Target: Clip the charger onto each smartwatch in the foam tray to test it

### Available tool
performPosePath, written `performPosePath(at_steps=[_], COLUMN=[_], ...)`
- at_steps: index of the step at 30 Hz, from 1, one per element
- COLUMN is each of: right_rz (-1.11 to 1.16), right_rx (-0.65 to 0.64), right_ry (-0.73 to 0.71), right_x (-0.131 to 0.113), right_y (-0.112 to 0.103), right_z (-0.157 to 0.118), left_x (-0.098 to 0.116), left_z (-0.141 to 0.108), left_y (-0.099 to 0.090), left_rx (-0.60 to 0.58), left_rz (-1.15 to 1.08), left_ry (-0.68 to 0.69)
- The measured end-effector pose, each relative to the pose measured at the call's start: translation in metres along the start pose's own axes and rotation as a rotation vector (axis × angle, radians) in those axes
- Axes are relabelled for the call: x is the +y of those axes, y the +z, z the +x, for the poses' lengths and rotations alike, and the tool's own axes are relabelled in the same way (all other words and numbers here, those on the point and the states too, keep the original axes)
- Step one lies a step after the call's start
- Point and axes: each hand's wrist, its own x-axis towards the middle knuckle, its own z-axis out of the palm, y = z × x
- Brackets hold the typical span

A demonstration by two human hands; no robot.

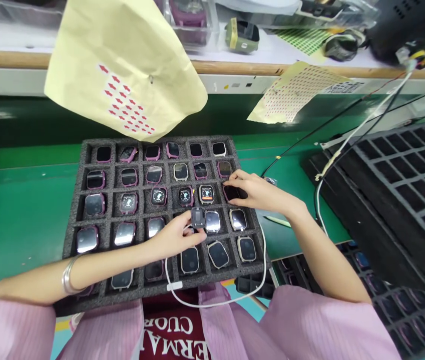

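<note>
My left hand (176,234) pinches a small black square charger (198,218) between thumb and fingers, above the foam tray (70,235). A white cable (212,304) runs from under this hand in a loop past the tray's front edge. At the tray's right side, my right hand (252,190) has its thumb and fingers closed on the edges of a dark-screened smartwatch (232,193) in its compartment, partly covered by the fingers. Nearby, one smartwatch (206,194) shows a lit face with an orange strip, and another lit smartwatch (185,196) lies left of it.
Stacked black foam trays (396,190) stand at the right, with cables hanging before them. A green pen-like tool (278,221) lies right of the tray. Yellow sticker sheets (129,65) hang from the shelf (231,67). More filled trays (396,305) sit low at right.
</note>
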Motion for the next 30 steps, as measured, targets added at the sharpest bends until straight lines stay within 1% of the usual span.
performPosePath(at_steps=[4, 6, 7, 9, 11, 12, 13, 15, 16, 18, 21, 24, 27, 30], right_rz=[-0.035, -0.034, -0.014, 0.078, 0.215, 0.281, 0.335, 0.385, 0.372, 0.318, 0.241, 0.183, 0.203, 0.243], right_rx=[-0.01, 0.031, 0.073, 0.214, 0.368, 0.424, 0.435, 0.397, 0.365, 0.339, 0.34, 0.368, 0.388, 0.401], right_ry=[-0.049, -0.069, -0.072, -0.062, -0.061, -0.076, -0.105, -0.177, -0.208, -0.235, -0.271, -0.301, -0.31, -0.313], right_x=[0.003, 0.003, 0.001, -0.008, -0.027, -0.04, -0.052, -0.075, -0.084, -0.093, -0.094, -0.09, -0.09, -0.091], right_y=[0.003, 0.002, 0.0, -0.002, -0.003, -0.001, 0.003, 0.014, 0.021, 0.035, 0.05, 0.056, 0.059, 0.062], right_z=[0.0, -0.003, -0.005, -0.008, -0.01, -0.01, -0.008, -0.003, 0.001, 0.008, 0.013, 0.013, 0.012, 0.012], left_x=[-0.002, -0.001, -0.001, -0.002, -0.002, -0.003, -0.003, -0.004, -0.004, -0.005, -0.007, -0.007, -0.005, -0.003], left_z=[-0.001, -0.003, -0.004, -0.004, -0.004, -0.003, -0.003, -0.004, -0.005, -0.005, -0.005, -0.004, -0.004, -0.004], left_y=[-0.005, -0.009, -0.011, -0.012, -0.012, -0.011, -0.011, -0.01, -0.01, -0.009, -0.01, -0.01, -0.01, -0.009], left_rx=[0.005, -0.008, -0.013, -0.022, -0.026, -0.026, -0.024, -0.013, -0.009, -0.005, 0.015, 0.059, 0.094, 0.099], left_rz=[-0.044, -0.074, -0.083, -0.091, -0.09, -0.09, -0.091, -0.09, -0.088, -0.083, -0.087, -0.101, -0.113, -0.113], left_ry=[-0.031, -0.027, -0.02, -0.014, -0.015, -0.015, -0.011, -0.006, -0.007, -0.009, 0.011, 0.04, 0.035, 0.023])
